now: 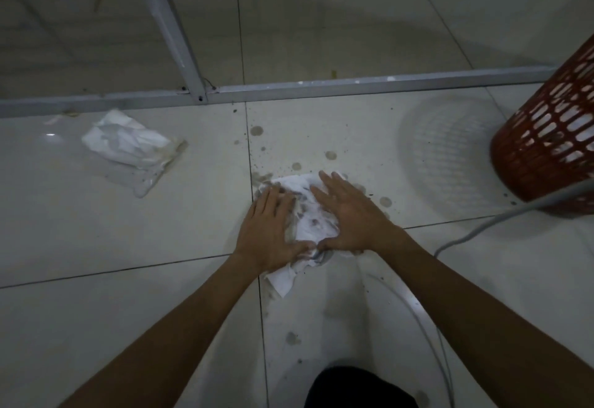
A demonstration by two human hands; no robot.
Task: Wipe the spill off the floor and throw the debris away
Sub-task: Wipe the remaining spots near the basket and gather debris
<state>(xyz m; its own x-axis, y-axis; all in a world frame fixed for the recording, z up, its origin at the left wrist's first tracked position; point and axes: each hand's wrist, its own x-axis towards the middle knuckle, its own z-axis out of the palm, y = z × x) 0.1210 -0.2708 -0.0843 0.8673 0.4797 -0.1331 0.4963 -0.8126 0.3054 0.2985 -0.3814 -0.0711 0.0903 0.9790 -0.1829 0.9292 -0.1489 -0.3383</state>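
Note:
A white tissue wad point(310, 221), stained grey-brown, lies on the glossy floor tiles over a dirty wet spill. My left hand point(270, 230) presses flat on its left side with straight fingers. My right hand point(348, 214) presses flat on its right side, fingers spread and pointing away from me. Brownish drops of the spill point(330, 155) dot the tile beyond and beside the tissue, and one drop point(292, 338) lies nearer to me. A second crumpled white tissue point(128, 140) lies apart at the left.
A red lattice waste basket point(553, 137) stands at the right edge. A grey metal frame rail point(321, 87) runs across the floor behind the spill. A grey cable point(475, 232) curves along the floor at the right. Something dark point(356, 388) shows at the bottom.

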